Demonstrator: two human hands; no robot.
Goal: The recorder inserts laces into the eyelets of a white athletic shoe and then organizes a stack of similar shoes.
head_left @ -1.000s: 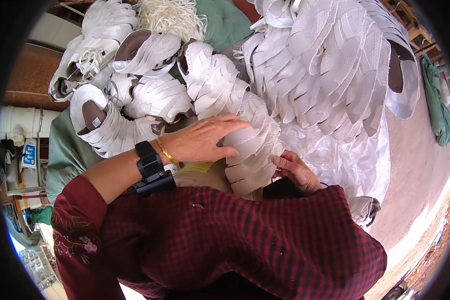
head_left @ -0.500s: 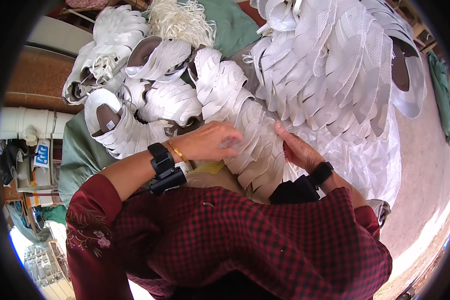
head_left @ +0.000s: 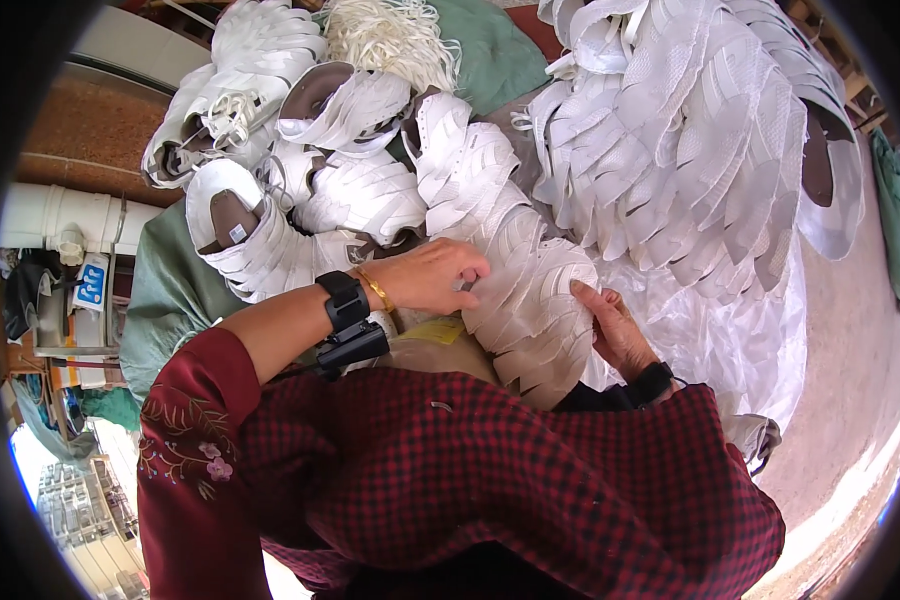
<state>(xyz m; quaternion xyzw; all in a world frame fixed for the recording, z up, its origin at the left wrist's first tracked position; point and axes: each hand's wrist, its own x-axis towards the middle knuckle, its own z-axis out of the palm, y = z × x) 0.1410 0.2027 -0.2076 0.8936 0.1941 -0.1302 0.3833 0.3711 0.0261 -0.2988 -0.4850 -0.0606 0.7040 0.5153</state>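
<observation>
A long row of overlapping white shoe uppers (head_left: pixel 540 280) runs down toward my lap. My right hand (head_left: pixel 618 325) grips the right edge of this row, thumb on top and the other fingers partly hidden behind it. At the row's left side is my left hand (head_left: pixel 435 275), its fingers curled in. A small greyish spot shows by those fingertips; what they hold, if anything, I cannot make out. More nested white uppers (head_left: pixel 365 200) lie just beyond my left hand.
A big pile of white mesh uppers (head_left: pixel 680 150) rises at the far right, with clear plastic sheeting (head_left: pixel 710 320) below it. White laces (head_left: pixel 390 40) are heaped at the back beside green cloth (head_left: pixel 490 55). A white pipe (head_left: pixel 80 217) stands left.
My right thumb has come down onto the edge of the row, which now looks fuller and lifted there. My left fingers have curled in tighter. The whole view has shifted slightly.
</observation>
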